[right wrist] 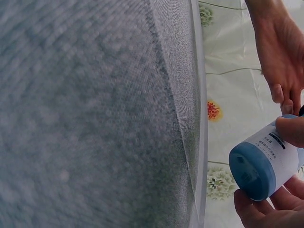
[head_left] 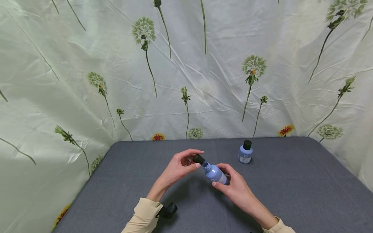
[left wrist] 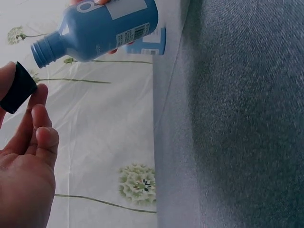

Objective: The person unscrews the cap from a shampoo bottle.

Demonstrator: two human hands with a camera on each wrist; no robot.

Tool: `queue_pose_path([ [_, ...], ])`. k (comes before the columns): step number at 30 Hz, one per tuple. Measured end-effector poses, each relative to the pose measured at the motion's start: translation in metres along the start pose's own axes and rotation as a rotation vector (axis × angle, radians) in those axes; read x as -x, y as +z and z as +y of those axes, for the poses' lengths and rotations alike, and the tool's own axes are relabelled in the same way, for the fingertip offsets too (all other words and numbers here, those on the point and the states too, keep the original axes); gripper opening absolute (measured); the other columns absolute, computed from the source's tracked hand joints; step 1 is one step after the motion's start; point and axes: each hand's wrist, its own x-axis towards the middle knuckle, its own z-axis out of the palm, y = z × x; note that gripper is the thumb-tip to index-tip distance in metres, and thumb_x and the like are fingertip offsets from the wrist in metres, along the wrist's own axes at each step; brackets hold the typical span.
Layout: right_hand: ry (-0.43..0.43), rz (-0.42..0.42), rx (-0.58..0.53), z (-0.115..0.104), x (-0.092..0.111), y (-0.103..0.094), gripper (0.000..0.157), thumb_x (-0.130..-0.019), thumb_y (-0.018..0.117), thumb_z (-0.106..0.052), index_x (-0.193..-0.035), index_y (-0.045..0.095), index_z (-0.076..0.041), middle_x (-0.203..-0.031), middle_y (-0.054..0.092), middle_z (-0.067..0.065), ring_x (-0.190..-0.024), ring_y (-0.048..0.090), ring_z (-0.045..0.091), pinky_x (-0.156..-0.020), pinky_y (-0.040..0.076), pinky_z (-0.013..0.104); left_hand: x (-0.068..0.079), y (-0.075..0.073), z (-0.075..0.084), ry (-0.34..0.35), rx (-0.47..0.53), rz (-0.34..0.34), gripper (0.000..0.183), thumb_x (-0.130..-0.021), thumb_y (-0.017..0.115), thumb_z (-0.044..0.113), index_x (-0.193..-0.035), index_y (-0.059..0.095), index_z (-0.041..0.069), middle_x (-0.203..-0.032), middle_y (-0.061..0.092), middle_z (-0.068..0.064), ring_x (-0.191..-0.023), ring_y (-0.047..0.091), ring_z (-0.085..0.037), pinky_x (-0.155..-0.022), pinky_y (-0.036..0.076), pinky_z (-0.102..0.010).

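In the head view my left hand pinches a black cap between thumb and fingers. The cap is off, held just up and left of the open threaded neck of a blue bottle. My right hand grips that bottle round its body, tilted with its neck toward the cap. The left wrist view shows a gap between the cap and the bottle neck. Seen from the right wrist, the bottle's base faces the camera, with a white label on its side.
A second blue bottle with its black cap on stands upright toward the back right of the grey table. Behind the table hangs a pale curtain printed with flowers. A black strap device sits on the left wrist.
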Motion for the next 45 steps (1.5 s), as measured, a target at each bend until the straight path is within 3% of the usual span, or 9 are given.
queue_pose_path([
  [5,-0.013,0.004,-0.004,0.001,0.0,0.0,0.054,-0.082,0.081,-0.012,-0.13,0.055,-0.011,-0.125,0.059,0.008,-0.117,0.055,0.026,-0.098,0.043,0.054,0.0,-0.002,0.0,-0.006,-0.022,0.026,0.028,-0.089,0.075,0.02,-0.117,0.067,0.021,-0.099,0.066,0.001,-0.08,0.058,-0.022,-0.068,0.048,-0.032],
  [11,-0.024,0.009,-0.019,0.003,-0.001,0.001,0.063,-0.082,0.08,-0.009,-0.139,0.052,-0.01,-0.133,0.055,0.009,-0.123,0.052,0.03,-0.099,0.043,0.053,-0.002,0.0,0.004,-0.059,-0.022,0.061,0.026,-0.085,0.077,0.008,-0.108,0.066,0.008,-0.097,0.068,-0.005,-0.074,0.055,-0.021,-0.065,0.044,-0.029],
  [15,-0.033,0.025,-0.02,0.004,-0.001,0.001,0.06,-0.082,0.08,-0.006,-0.137,0.055,-0.01,-0.129,0.055,0.008,-0.122,0.053,0.029,-0.098,0.044,0.051,-0.002,0.0,0.003,-0.105,-0.002,0.06,0.027,-0.083,0.077,0.004,-0.106,0.062,0.004,-0.102,0.069,-0.008,-0.074,0.054,-0.022,-0.066,0.041,-0.028],
  [23,-0.032,0.028,-0.01,0.003,-0.001,-0.001,0.058,-0.081,0.081,-0.009,-0.133,0.056,-0.009,-0.128,0.058,0.008,-0.12,0.055,0.031,-0.097,0.045,0.052,-0.001,-0.001,-0.001,-0.096,-0.032,0.023,0.043,-0.086,0.078,0.012,-0.123,0.058,0.018,-0.116,0.067,-0.002,-0.095,0.063,-0.019,-0.079,0.046,-0.034],
  [28,-0.016,0.053,0.031,0.004,-0.001,-0.002,0.06,-0.08,0.083,-0.012,-0.134,0.057,-0.011,-0.126,0.059,0.01,-0.116,0.058,0.034,-0.094,0.045,0.057,0.0,-0.001,-0.002,-0.088,-0.069,0.01,0.051,-0.086,0.078,0.01,-0.131,0.059,0.025,-0.122,0.063,0.001,-0.108,0.061,-0.015,-0.09,0.047,-0.042],
  [34,-0.022,0.052,0.021,0.005,-0.002,-0.003,0.061,-0.08,0.083,-0.013,-0.134,0.057,-0.013,-0.127,0.057,0.011,-0.116,0.058,0.034,-0.094,0.044,0.058,0.0,-0.002,-0.003,-0.096,-0.093,-0.003,0.049,-0.086,0.078,0.012,-0.131,0.061,0.021,-0.121,0.062,0.001,-0.107,0.06,-0.014,-0.093,0.047,-0.04],
  [45,-0.036,0.021,-0.126,0.006,-0.003,-0.004,0.061,-0.08,0.082,-0.008,-0.135,0.057,-0.012,-0.13,0.059,0.009,-0.118,0.058,0.035,-0.094,0.048,0.051,0.0,-0.003,-0.007,-0.136,0.008,-0.021,0.036,-0.086,0.075,0.003,-0.12,0.068,0.015,-0.114,0.064,-0.005,-0.098,0.066,-0.019,-0.08,0.054,-0.032],
])
